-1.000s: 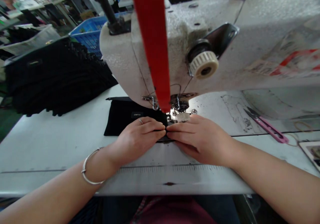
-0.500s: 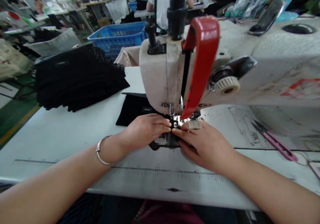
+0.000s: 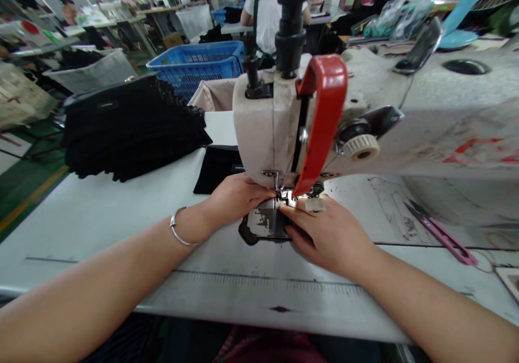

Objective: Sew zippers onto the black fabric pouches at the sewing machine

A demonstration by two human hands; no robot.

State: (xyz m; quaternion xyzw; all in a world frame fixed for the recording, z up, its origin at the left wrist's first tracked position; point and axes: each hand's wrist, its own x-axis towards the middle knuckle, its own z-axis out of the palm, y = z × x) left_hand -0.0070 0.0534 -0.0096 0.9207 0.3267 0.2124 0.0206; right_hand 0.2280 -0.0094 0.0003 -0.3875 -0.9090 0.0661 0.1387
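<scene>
The left hand [image 3: 235,198] lies palm down, fingers together, tips at the foot of the sewing machine [image 3: 257,130]; the right hand [image 3: 330,230] slants in opposite, thumb and forefinger slightly apart. Whether either grip is closed on anything, I cannot tell. The black cloth [image 3: 214,168] lies just beyond the left hand, partly hidden. Both forearms cross the front edge of the pale table [image 3: 113,233]. Pink snips [image 3: 448,238] lie to the right; a dark pile [image 3: 130,130] sits far left, before a blue basket [image 3: 198,68].
</scene>
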